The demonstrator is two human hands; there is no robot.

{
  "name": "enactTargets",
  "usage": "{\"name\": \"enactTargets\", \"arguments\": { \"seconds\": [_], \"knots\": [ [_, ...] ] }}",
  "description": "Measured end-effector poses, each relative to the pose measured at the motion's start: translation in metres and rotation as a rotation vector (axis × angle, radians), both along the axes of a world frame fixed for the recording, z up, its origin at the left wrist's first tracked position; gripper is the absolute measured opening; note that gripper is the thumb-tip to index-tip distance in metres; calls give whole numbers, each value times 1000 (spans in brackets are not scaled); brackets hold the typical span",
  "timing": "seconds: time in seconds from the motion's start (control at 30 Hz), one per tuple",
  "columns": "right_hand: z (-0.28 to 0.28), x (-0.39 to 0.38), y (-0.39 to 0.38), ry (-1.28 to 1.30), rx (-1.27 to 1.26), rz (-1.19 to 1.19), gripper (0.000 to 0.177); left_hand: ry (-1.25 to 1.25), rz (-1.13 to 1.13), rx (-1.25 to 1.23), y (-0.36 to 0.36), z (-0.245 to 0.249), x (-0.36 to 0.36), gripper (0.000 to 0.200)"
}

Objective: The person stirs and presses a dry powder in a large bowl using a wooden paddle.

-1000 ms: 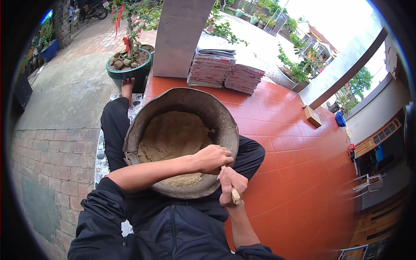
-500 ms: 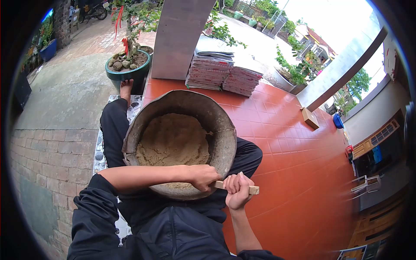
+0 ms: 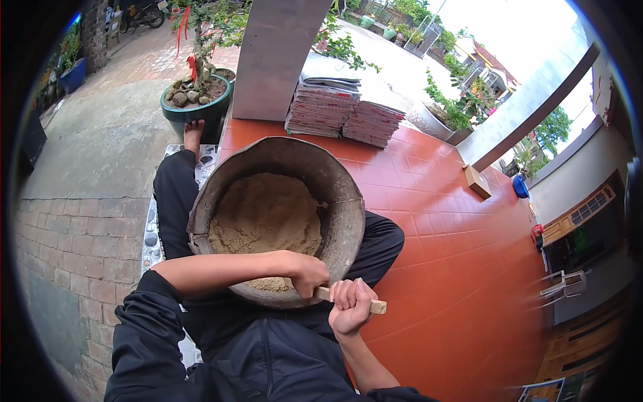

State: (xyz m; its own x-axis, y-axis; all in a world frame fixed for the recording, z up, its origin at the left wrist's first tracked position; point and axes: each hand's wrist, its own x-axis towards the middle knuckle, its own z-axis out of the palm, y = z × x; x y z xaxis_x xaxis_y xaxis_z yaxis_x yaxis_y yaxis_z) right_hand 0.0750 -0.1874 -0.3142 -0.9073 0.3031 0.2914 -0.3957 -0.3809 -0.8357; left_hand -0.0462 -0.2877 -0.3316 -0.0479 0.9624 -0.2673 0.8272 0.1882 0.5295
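Note:
A deep, worn round tub rests in the lap, between the bent legs. Brown, sand-like material fills its lower part, with a paler patch close to the near rim. My left hand is closed around a wooden stick above the near right part of the tub. Just to its right, past the rim, my right hand wraps the same stick, whose squared end sticks out beyond the fist. The stick's other end is mostly hidden by my left hand and forearm.
Red-orange floor tiles extend to the right. Beyond the tub stand a pillar, stacked bundles of paper or sacks and a green plant pot. A small cardboard box sits farther right. Brick paving lies left.
Both hands have shifted left with the stick, toward the inside of the tub. A bit of the stick now shows left of my left hand. The tub stays in place.

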Motion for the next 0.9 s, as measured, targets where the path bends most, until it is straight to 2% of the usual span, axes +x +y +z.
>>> {"name": "enactTargets", "arguments": {
  "seconds": [0.13,0.2,0.27,0.33,0.4,0.47,0.6,0.7,0.9],
  "knots": [
    [13,3,0,63,22,-6,40,-20,20,94,-11,9,0,34],
    [21,2,1,169,144,-9,41,50,127,218,-15,17,-2,31],
    [25,-5,2,224,351,-56,39,140,146,484,-14,10,-10,24],
    [18,-18,3,269,620,-92,38,209,216,599,-8,-2,-16,22],
    [13,-29,2,253,842,-84,37,196,246,575,-10,-13,-18,21],
    [7,-31,1,203,838,-20,29,180,268,545,-12,-22,-19,20],
    [0,-31,-2,175,792,-6,31,168,269,507,-5,-29,-18,21],
    [-6,-33,-2,108,607,-24,39,195,272,363,3,-32,-19,19],
    [-4,-29,0,104,633,7,36,214,268,360,4,-32,-16,20]
  ]
}}
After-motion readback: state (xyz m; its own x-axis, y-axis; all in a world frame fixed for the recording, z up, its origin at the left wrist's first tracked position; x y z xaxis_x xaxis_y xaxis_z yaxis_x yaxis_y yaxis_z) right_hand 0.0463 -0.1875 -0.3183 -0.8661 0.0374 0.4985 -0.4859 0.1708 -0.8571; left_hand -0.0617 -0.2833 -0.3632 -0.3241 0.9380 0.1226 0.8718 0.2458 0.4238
